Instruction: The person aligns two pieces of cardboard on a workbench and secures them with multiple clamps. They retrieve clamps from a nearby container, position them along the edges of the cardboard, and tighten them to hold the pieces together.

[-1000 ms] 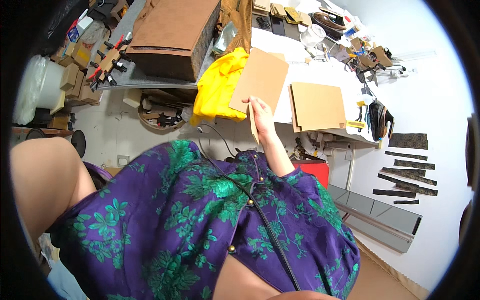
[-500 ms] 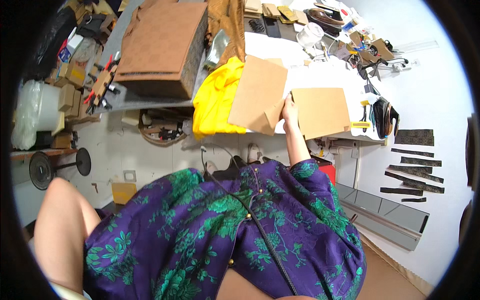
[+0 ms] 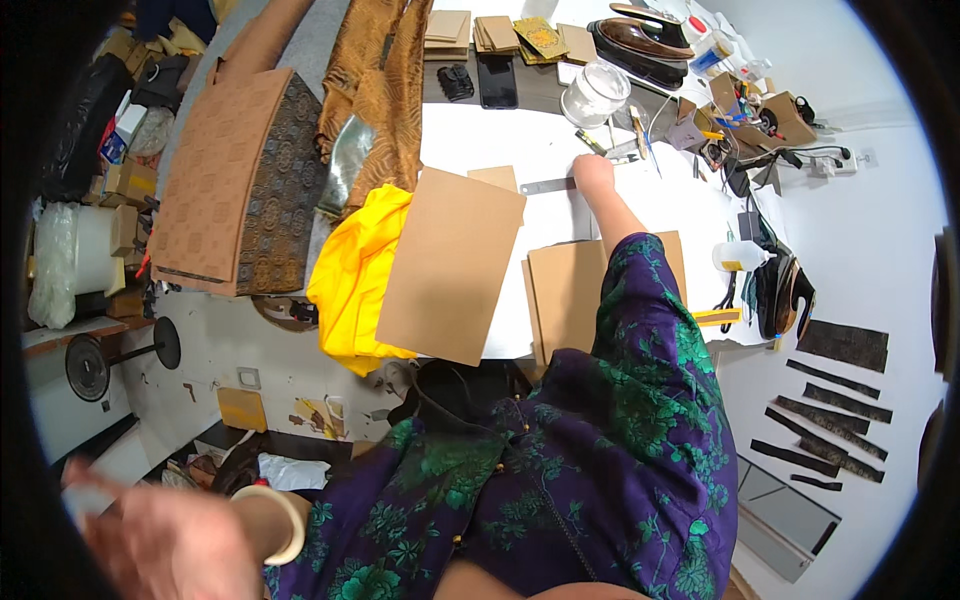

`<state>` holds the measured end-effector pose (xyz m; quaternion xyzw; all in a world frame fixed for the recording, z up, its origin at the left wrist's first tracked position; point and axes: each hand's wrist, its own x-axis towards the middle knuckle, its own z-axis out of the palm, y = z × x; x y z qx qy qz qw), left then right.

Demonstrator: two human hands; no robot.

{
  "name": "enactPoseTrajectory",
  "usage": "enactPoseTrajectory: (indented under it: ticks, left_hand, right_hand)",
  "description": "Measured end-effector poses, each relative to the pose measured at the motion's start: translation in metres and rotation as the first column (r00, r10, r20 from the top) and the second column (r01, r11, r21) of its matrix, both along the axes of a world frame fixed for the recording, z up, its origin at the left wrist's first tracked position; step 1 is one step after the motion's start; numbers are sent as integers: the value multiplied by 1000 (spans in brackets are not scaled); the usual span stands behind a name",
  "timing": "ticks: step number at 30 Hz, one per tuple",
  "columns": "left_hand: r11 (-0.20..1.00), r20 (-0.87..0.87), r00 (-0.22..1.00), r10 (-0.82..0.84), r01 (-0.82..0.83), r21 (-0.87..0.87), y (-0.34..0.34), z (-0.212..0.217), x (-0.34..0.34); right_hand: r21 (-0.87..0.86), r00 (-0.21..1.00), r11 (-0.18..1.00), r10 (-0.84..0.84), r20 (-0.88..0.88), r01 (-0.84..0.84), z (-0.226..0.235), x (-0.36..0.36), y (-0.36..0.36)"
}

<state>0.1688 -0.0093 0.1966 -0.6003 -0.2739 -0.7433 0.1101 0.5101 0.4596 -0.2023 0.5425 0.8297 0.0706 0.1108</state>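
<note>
Right hand (image 3: 594, 172): reaching far over the white worktop covering (image 3: 470, 135), back uppermost, fingers bunching downward and hiding beneath it; whether they are clamping on anything, the view is not letting one tell.

Metal ruler (image 3: 545, 187): lying flat on the white covering, its visible length emerging from the right hand's left side. Long axis is running left to right, the bare end pointing left and sitting slightly nearer the person; the other end is disappearing at the hand.

Green-and-black slim tool (image 3: 590, 142): lying just on the far side of the right hand, slanting from far left to near right.

Clear jar (image 3: 597, 95): standing farther off, beyond that tool.

Large tan cardboard sheet (image 3: 452, 265): lying left of the right hand and nearer the person, long axis running near to far, far end leaning right. It is overlapping a yellow cloth (image 3: 350, 285) along its left side.

Small cardboard piece (image 3: 493, 180): showing at the sheet's far edge.

Cardboard stack (image 3: 565, 290): resting near, at right, the right sleeve (image 3: 650, 290) crossing above it.

Left hand (image 3: 185, 545): hovering near, far to the left of the worktop, blurring, fingers spreading apart, holding nothing visible; a pale bangle (image 3: 292, 525) is circling its wrist.
</note>
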Motion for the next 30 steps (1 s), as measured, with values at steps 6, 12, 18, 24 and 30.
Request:
enactPoseTrajectory:
  ticks: [6, 12, 18, 24, 30]
  left_hand:
    - [922, 16, 998, 67, -56, -384, 44, -69, 8]
    - [814, 353, 934, 54, 164, -558, 104, -120, 17]
    - [225, 577, 809, -116, 587, -778, 145, -183, 30]
    - [145, 895, 395, 208, 892, -428, -11, -255, -21]
    - [373, 642, 30, 766, 793, -482, -225, -328, -102]
  right_hand:
    - [0, 958, 966, 256, -128, -258, 52, 14, 19]
    - [-139, 493, 949, 20, -870, -284, 212, -19, -1]
    - [-503, 221, 591, -485, -846, -630, 259, -141, -117]
    - [-863, 240, 316, -871, -429, -394, 162, -242, -280]
    - [-917, 574, -345, -799, 176, -198, 43, -314, -475]
